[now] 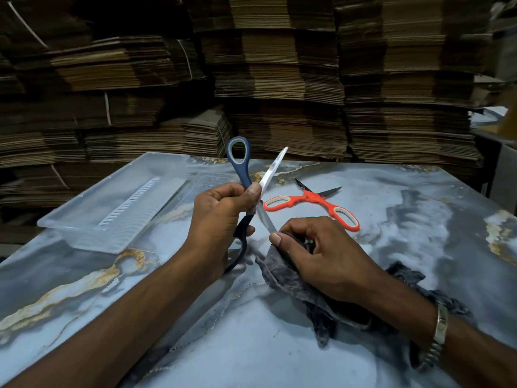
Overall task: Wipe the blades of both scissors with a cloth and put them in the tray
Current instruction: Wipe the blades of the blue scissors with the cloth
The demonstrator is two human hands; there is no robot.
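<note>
Head view: the left hand point(221, 217) is raised above the worktop point(391, 275), its grip clamped on the opened blue scissors point(242, 175). The right hand point(316, 253) pinches the dark cloth point(282, 273) around the lower blade. Orange scissors point(313, 203) lie toward the far edge; the tray point(84, 219) sits at the far left corner.

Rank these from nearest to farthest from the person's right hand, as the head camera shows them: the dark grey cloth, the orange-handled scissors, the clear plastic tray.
1. Dark grey cloth: gripped in the right hand itself.
2. Orange-handled scissors: lying open on the table just beyond that hand.
3. Clear plastic tray: far left, past the left hand.
</note>
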